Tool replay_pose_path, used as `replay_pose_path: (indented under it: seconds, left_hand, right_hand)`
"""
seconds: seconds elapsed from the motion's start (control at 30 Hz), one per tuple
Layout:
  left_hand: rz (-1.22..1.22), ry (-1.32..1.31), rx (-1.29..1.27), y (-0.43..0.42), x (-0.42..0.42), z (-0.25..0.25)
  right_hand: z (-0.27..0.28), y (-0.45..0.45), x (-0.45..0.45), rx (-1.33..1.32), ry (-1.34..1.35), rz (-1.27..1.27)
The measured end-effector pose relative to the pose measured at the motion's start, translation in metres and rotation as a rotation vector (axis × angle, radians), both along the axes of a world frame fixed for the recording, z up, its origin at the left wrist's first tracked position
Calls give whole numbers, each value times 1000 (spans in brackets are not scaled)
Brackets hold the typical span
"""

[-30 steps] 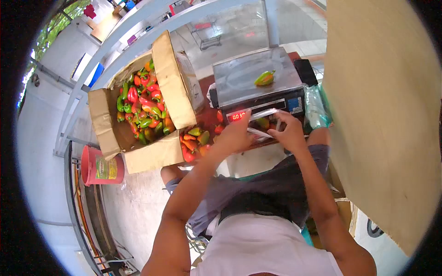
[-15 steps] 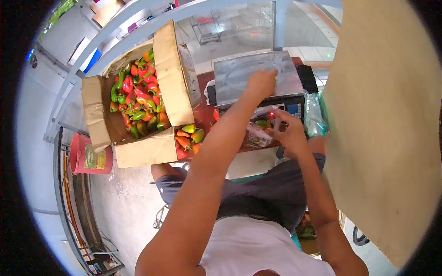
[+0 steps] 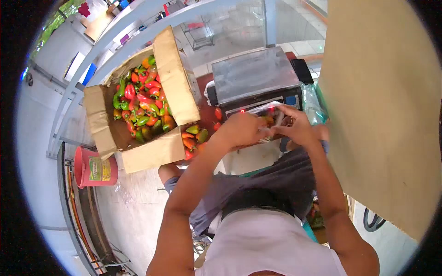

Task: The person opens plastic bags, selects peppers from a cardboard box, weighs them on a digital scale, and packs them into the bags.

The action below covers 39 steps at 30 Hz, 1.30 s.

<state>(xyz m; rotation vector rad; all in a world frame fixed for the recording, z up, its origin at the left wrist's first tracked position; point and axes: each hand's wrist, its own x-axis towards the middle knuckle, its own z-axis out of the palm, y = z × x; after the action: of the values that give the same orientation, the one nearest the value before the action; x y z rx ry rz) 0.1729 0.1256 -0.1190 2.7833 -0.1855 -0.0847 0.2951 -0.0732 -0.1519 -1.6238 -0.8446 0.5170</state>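
A clear plastic bag (image 3: 267, 110) with peppers inside is in front of the scale, between my hands. My right hand (image 3: 300, 128) pinches its right side, thumb and fingers closed on the film. My left hand (image 3: 243, 129) is at the bag's left side, fingers bent and pressed against it; its fingertips are partly hidden. Behind them stands the weighing scale (image 3: 253, 73) with its metal plate and dark front panel. Red and green peppers (image 3: 140, 103) fill the open cardboard box (image 3: 175, 78) to the left. A few loose peppers (image 3: 195, 135) lie beside the box.
A pink bucket (image 3: 94, 168) is on the floor at left. Folded clear plastic (image 3: 313, 106) lies right of the scale. A large tan board (image 3: 377, 101) rises along the right side. A metal frame (image 3: 270, 23) with glass stands behind the scale.
My left hand has come back from above the scale plate to the bag. My right hand has stayed at the bag, and the view has shifted slightly.
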Motion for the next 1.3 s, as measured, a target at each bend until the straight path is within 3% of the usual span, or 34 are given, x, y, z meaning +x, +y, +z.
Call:
replay_pose_path:
  seconds: [0.07,0.13,0.23,0.27,0.37,0.43,0.47,0.53,0.57,0.6,0.67,0.77,0.87,0.97,1.0,1.1,1.13,1.23,1.3]
  left_hand:
    - [-59,58,195,4,-10,17]
    - [-10,-194,34,10,-26,33]
    - [216,-514,-225,0,-39,30]
    - [277,-590,-313,-16,-34,23]
    - [146,-541,-499,-16,-22,14]
    - [123,-331,-568,-17,-27,45]
    - [73,-334,-771,-25,-28,65]
    - [-116,-517,-763,-44,-27,93]
    - [-210,-612,-747,-52,-26,106]
    - [-227,-495,-780,-57,-30,119]
    - [-137,-557,-676,-57,-53,151]
    - [51,-708,-636,-59,-84,162]
    - [283,-785,-619,-55,-111,148]
    - [456,-714,-589,-35,-116,94]
    - [463,-818,-453,-37,-119,97]
    - [434,-1096,-32,-45,-124,120]
    - [157,-949,99,-59,-124,123]
    - [-276,-674,43,-88,-130,78]
    - [-237,-400,110,-65,-152,55]
  right_hand:
    - [6,-6,7,-69,-283,94]
    - [20,-2,14,-35,-527,128]
    - [45,5,16,132,-610,153]
    - [54,8,8,125,-619,146]
    - [82,19,-21,170,-539,160]
    - [90,12,-19,256,-428,200]
    - [102,8,-17,229,-411,216]
    - [117,10,-19,135,-105,591]
    - [92,8,-18,145,-216,644]
    - [67,6,-17,163,-326,693]
    - [99,-3,-46,-205,-178,712]
    - [111,4,-83,-85,-83,990]
    - [85,-10,-113,-99,119,1225]
    - [65,-31,-141,-175,269,1156]
    - [60,-36,-148,-203,310,1095]
    - [29,-36,-147,-142,270,1116]
    - [25,-40,-147,-141,303,1049]
    - [16,-53,-143,-149,383,866]
    - [12,-57,-137,-151,433,749]
